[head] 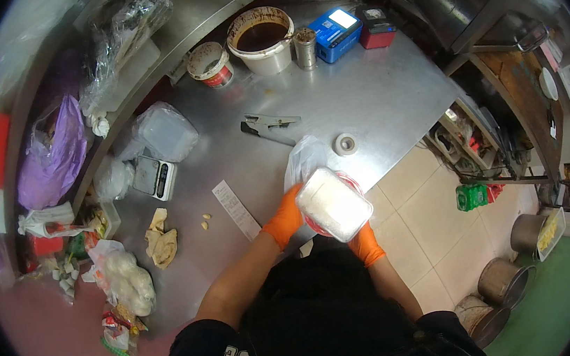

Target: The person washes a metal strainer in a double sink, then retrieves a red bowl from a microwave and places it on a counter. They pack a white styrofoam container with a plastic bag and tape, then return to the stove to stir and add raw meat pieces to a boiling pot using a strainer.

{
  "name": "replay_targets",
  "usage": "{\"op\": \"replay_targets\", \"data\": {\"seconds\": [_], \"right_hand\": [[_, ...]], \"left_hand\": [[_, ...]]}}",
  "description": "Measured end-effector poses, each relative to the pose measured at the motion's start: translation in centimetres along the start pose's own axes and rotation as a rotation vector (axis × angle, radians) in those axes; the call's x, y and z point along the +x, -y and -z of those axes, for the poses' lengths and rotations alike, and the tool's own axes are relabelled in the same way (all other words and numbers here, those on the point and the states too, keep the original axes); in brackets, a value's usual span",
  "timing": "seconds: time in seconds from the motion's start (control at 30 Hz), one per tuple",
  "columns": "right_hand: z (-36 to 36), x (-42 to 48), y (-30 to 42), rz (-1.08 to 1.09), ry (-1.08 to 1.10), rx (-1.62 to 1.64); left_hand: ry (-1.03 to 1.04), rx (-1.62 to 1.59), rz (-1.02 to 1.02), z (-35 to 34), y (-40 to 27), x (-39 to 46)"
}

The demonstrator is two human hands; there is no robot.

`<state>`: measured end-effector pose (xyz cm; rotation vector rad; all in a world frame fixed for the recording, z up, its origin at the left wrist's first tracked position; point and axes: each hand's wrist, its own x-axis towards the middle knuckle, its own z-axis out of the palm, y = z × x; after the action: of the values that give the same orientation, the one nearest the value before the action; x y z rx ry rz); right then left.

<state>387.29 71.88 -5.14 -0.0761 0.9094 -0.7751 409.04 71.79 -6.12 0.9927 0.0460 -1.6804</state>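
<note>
A rectangular lidded takeaway container (334,204), whitish on top, is held close to my body at the counter's front edge. My left hand (287,219), in an orange glove, grips its left side. My right hand (366,245), gloved in orange too, holds it from the lower right. The container hides most of my fingers. Beneath it shows the rim of a round red-and-white item (353,182), largely covered. A thin white plastic bag (306,158) lies just beyond my left hand. Past the container sit a tape roll (346,144) and a stapler (269,127).
A printed paper slip (236,210) lies left of my left hand, near garlic cloves (205,225) and a crumpled cloth (161,242). Farther left is a digital scale (154,177). A tub of dark liquid (262,43) and a blue device (336,35) stand at the back.
</note>
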Motion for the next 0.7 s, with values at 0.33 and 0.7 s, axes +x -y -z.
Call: {"op": "replay_targets", "data": {"seconds": [0.33,0.7], "right_hand": [[2.4,-4.5,6.5,0.294,-0.207,-0.436],[-2.0,-3.5,9.6,0.054,0.174,-0.417]], "left_hand": [[0.097,1.214,-0.422,-4.7,1.1,-2.9],[-0.663,0.651,-0.197,3.1,0.1,-1.0]]}}
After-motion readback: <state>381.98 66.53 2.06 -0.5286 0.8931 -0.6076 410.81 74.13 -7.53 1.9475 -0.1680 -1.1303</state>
